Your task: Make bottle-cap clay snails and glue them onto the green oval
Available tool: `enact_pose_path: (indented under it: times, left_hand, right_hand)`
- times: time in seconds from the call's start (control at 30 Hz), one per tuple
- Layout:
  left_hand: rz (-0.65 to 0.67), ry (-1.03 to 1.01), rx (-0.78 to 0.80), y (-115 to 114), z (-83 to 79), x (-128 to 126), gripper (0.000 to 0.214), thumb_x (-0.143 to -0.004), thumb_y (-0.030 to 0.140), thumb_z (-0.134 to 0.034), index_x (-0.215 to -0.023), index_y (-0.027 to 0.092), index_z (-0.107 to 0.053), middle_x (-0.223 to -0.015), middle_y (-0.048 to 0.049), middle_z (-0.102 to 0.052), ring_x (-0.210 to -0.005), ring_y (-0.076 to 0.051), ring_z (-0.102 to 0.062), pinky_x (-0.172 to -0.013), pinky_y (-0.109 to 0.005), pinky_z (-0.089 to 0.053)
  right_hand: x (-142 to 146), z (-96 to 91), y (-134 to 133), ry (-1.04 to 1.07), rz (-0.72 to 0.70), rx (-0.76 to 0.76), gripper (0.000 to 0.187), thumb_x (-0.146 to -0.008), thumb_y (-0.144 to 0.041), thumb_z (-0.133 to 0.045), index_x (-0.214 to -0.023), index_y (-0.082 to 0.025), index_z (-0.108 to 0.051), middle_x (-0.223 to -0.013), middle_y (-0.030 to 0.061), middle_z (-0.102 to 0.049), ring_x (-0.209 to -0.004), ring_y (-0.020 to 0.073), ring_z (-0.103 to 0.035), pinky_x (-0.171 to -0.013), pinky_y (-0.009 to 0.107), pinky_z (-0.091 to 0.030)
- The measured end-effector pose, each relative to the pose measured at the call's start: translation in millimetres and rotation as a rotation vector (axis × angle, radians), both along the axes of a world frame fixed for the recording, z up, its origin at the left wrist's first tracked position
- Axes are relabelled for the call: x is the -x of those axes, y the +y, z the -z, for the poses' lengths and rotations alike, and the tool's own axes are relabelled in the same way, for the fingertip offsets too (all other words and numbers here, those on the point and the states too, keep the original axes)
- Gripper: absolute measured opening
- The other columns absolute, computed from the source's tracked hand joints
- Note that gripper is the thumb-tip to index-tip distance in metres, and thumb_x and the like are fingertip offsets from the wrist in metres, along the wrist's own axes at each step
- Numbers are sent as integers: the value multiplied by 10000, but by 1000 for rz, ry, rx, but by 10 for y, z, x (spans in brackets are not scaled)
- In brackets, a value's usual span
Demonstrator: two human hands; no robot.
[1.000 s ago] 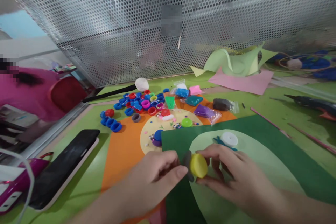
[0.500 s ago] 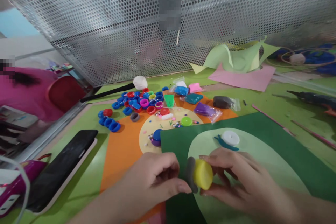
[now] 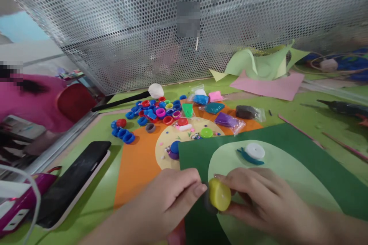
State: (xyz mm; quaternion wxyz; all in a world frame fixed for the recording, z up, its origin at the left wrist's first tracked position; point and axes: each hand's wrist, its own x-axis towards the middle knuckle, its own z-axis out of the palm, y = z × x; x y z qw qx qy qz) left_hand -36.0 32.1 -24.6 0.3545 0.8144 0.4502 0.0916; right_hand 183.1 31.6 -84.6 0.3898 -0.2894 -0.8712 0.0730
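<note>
My right hand [image 3: 258,199] pinches a round yellow lump of clay [image 3: 219,195] between thumb and fingers. A dark grey piece [image 3: 206,203] sits behind the lump, mostly hidden. My left hand [image 3: 172,195] is closed beside it, its thumb tip pressed against the lump's left edge and the grey piece. Both hands hover over a dark green sheet [image 3: 301,153] bearing a pale green oval [image 3: 287,176]. On the oval lie a white disc [image 3: 254,151] and a thin blue strip [image 3: 249,157].
Several coloured bottle caps [image 3: 149,116] and bagged clay pieces [image 3: 227,119] lie on an orange sheet [image 3: 135,164]. A black phone [image 3: 77,182] rests at left. A glue gun [image 3: 345,108], pink paper [image 3: 270,86] and perforated metal screen [image 3: 184,23] stand behind. A person in pink [image 3: 31,103] sits far left.
The yellow lump turned slightly in my right hand and dropped a little lower. My left thumb closed in against it, hiding more of the grey piece.
</note>
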Motion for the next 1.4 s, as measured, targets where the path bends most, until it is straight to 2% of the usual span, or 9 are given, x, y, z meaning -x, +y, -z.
enact_pose_path:
  times: [0.13, 0.37, 0.5, 0.57, 0.63, 0.77, 0.9, 1.13, 1.4]
  left_hand:
    - [-25, 20, -32, 19, 9, 3, 332, -950, 417, -314, -692, 212, -360, -559, 70, -347, -492, -102, -352, -454, -207, -247]
    - [164, 144, -359, 2, 42, -69, 282, -934, 259, -295, -668, 208, -372, -552, 51, -418, -484, -118, -395, -464, -249, -256]
    - [205, 148, -439, 15, 35, -41, 322, -945, 259, -280, -639, 207, -365, -532, 45, -437, -469, -119, -406, -450, -254, -271]
    - [182, 79, -449, 32, 34, 22, 291, -956, 296, -282, -702, 210, -396, -554, 47, -453, -473, -116, -420, -461, -244, -306]
    - [117, -36, -468, 47, 32, 93, 172, -947, 342, -340, -903, 213, -444, -671, 28, -525, -550, -125, -488, -510, -236, -376]
    - [109, -170, -446, 54, 14, 167, 554, -856, 511, -532, -1296, 281, -287, -1141, -53, -580, -994, -198, -548, -783, -276, -467]
    - [120, -154, -410, 44, 7, 137, 682, -782, 489, -661, -1321, 349, -268, -1143, 11, -632, -1127, -194, -499, -985, -300, -378]
    - [33, -199, -262, 39, 36, 124, 678, -778, 410, -696, -1310, 418, -276, -1117, 57, -628, -1121, -163, -535, -868, -239, -466]
    - [-26, -249, -205, 27, 76, 91, 667, -740, 375, -738, -1270, 429, -337, -1017, 54, -622, -1038, -173, -549, -828, -266, -468]
  right_hand:
    - [1, 2, -9, -22, -8, 17, 154, -948, -350, -459, -961, -198, -475, -778, -18, -650, -558, 119, -572, -498, 268, -431]
    - [24, -16, -3, -63, -46, -39, 169, -968, -341, -418, -975, -188, -488, -748, -22, -648, -557, 112, -596, -466, 273, -402]
    - [26, -19, 3, -69, -62, -55, 165, -979, -324, -391, -994, -186, -480, -789, -16, -665, -584, 109, -608, -470, 270, -405]
    - [22, -12, 1, -73, -50, -23, 164, -974, -340, -401, -996, -195, -475, -786, -18, -660, -562, 108, -590, -471, 268, -405]
    - [17, -7, -2, -63, -14, 22, 179, -965, -374, -412, -987, -206, -469, -750, -26, -641, -514, 104, -554, -464, 260, -405]
    - [9, -21, -4, -12, 36, 107, 215, -964, -417, -387, -950, -214, -457, -711, -22, -621, -485, 96, -537, -447, 233, -417]
    - [4, -38, 0, 19, 17, 158, 225, -963, -427, -380, -959, -213, -449, -732, -8, -634, -458, 89, -529, -417, 218, -424]
    - [11, -25, 7, -10, 19, 205, 255, -954, -459, -382, -972, -214, -450, -741, -25, -646, -477, 87, -531, -424, 214, -433]
    - [-5, -20, 16, 0, 7, 193, 223, -950, -433, -413, -988, -217, -455, -763, -25, -638, -503, 84, -545, -448, 211, -438]
